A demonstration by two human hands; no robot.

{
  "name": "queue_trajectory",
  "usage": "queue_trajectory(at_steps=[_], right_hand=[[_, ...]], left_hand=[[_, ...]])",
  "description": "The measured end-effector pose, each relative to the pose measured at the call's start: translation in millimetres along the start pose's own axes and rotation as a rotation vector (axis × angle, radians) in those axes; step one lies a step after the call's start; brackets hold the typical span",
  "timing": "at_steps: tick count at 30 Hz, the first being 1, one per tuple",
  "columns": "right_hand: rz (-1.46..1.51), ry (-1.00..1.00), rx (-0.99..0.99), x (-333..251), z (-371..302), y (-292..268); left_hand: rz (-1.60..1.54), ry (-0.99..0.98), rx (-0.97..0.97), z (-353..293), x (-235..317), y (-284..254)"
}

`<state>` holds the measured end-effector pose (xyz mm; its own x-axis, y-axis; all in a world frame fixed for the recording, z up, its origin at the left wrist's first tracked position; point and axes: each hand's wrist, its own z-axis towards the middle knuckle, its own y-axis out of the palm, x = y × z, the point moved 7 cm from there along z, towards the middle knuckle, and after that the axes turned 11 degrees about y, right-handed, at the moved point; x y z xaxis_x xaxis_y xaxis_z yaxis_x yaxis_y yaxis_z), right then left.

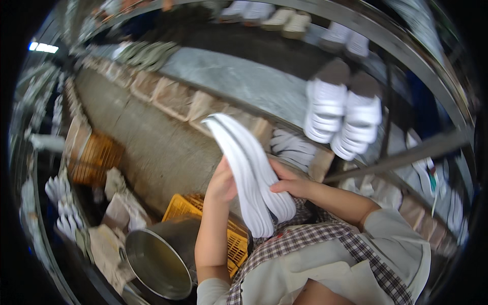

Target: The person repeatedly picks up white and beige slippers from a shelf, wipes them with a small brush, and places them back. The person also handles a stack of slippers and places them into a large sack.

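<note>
white soles (249,168) in two stacks, grasped in the grip of left hand (221,183) and right hand (290,184), before the apron (300,241); not yet set down, while white footwear (325,109) already lies on the worktop (229,76).

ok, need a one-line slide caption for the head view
Left fingers and right fingers hold white sole-shaped pieces before a checked apron, white shoes to the right.

Head cam, L fisheye, v. wide, from above, facing down at wearer's hands (221,184) (291,184) nr ctr, close range.
</note>
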<state>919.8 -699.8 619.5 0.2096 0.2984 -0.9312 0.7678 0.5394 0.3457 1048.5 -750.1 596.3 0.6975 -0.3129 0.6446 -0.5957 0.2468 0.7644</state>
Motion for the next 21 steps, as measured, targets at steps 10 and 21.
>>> queue_trajectory(at_steps=[10, 21], right_hand=[[-0.601, -0.066, 0.834, 21, -212, -27], [-0.935, 0.515, 2.624, -6, -732, -197]], left_hand=[[-0.138, -0.47, -0.029, -64, -179, 51], [-0.19, -0.665, 0.049, -105, -284, 135]])
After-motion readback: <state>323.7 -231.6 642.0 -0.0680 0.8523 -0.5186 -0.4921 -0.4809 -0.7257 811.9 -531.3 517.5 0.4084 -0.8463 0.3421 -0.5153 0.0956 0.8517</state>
